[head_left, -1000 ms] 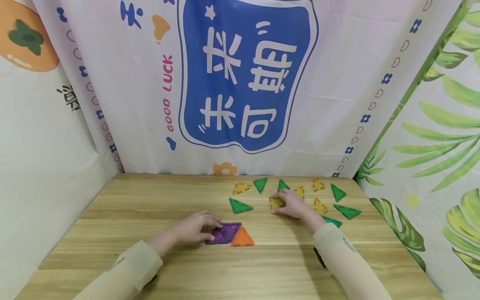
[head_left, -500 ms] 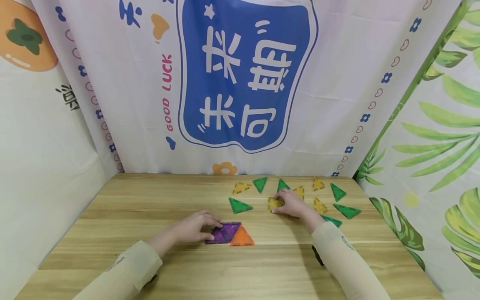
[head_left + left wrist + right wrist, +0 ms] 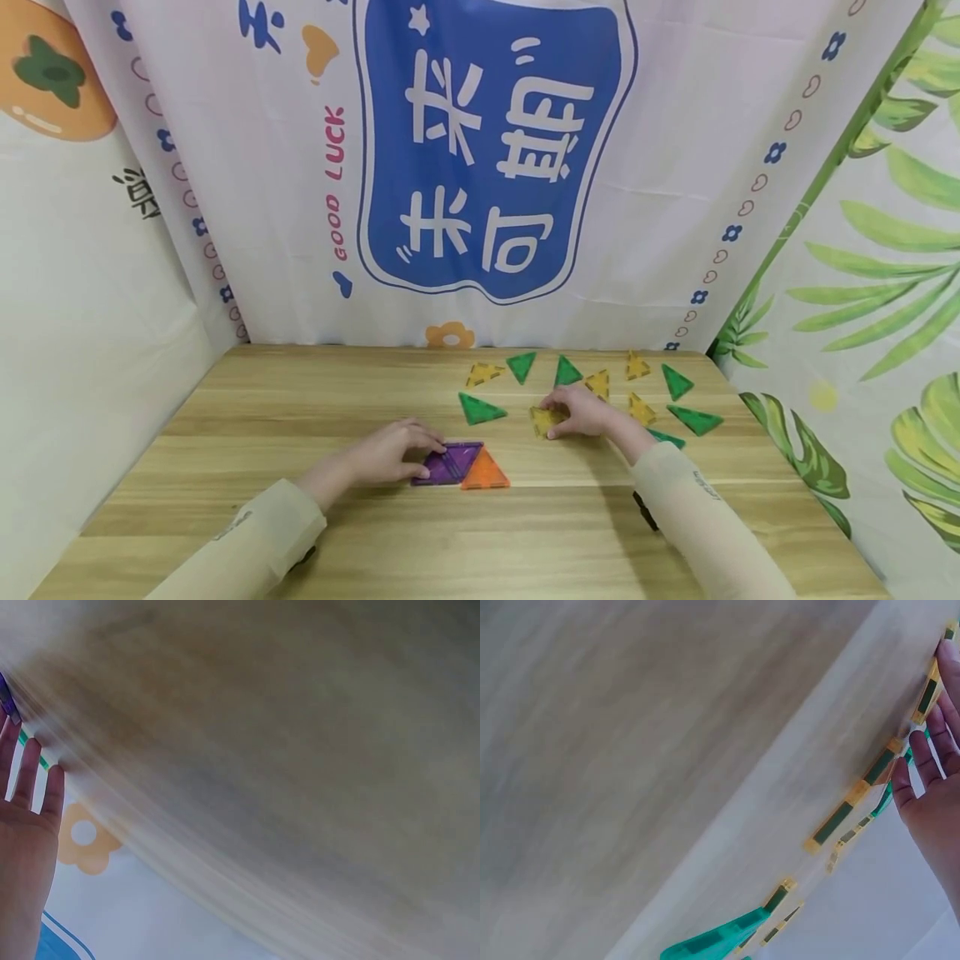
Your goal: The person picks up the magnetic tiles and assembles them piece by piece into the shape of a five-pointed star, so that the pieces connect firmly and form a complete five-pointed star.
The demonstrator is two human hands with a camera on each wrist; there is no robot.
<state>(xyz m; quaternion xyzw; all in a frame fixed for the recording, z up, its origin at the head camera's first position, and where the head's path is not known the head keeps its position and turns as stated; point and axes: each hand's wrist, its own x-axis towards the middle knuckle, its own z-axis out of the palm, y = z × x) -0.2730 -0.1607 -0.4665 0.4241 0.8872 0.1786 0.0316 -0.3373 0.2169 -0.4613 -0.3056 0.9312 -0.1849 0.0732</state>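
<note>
My left hand (image 3: 392, 452) holds a purple triangle magnetic tile (image 3: 435, 469) by its edges, thumb at the near side and fingers at the far side. A second purple triangle tile (image 3: 462, 457) lies against it, and an orange triangle tile (image 3: 487, 473) adjoins that one on the right. Farther back and to the right, my right hand (image 3: 583, 412) pinches a yellow triangle tile (image 3: 542, 422) low over the table, its right part hidden by the fingers. In the left wrist view only a purple tile edge (image 3: 7, 701) shows by the fingertips.
Green triangle tiles (image 3: 481, 409) and yellow triangle tiles (image 3: 483, 374) lie scattered across the back right of the wooden table (image 3: 450, 550). One green tile (image 3: 666, 438) is partly behind the right forearm. A printed cloth (image 3: 645, 308) hangs along the back edge.
The right hand has drawn its yellow tile a little to the left and nearer, away from the green tile behind. The left hand and the purple and orange tiles have stayed in place.
</note>
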